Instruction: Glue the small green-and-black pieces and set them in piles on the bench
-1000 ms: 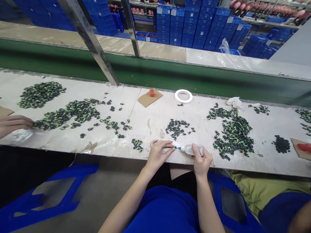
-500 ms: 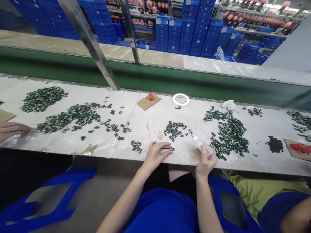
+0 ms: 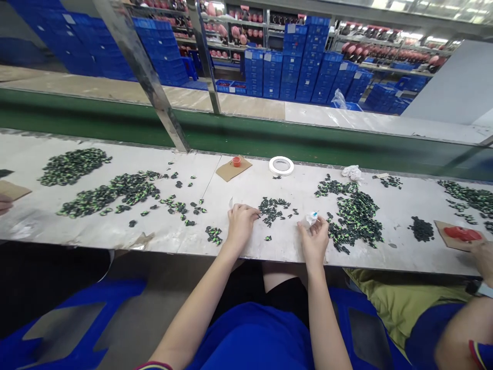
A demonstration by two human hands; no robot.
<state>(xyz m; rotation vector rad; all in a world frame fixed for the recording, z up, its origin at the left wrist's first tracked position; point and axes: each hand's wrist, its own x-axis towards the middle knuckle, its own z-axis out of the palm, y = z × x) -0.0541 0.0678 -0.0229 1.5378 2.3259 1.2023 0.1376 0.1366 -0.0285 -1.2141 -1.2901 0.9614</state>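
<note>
My right hand (image 3: 315,237) is closed around a small clear squeeze bottle (image 3: 309,220) with a blue tip that points up and away. My left hand (image 3: 240,222) rests on the white worktable (image 3: 269,245), its fingers bent and reaching into a small cluster of black and green parts (image 3: 274,208). Whether the fingers pinch a part is hidden. One loose part (image 3: 268,238) lies on the table between my two hands. A few more parts (image 3: 213,234) lie left of my left hand.
A big heap of parts (image 3: 354,216) lies right of my right hand; more heaps (image 3: 111,189) spread to the left. A tape roll (image 3: 281,165) and a cardboard piece with a red cap (image 3: 233,167) sit behind. Other people's arms (image 3: 462,318) show at both edges.
My right hand lifted the bottle away from the part and tipped its nozzle up. My left hand let go of the glued part and reached forward into the small cluster.
</note>
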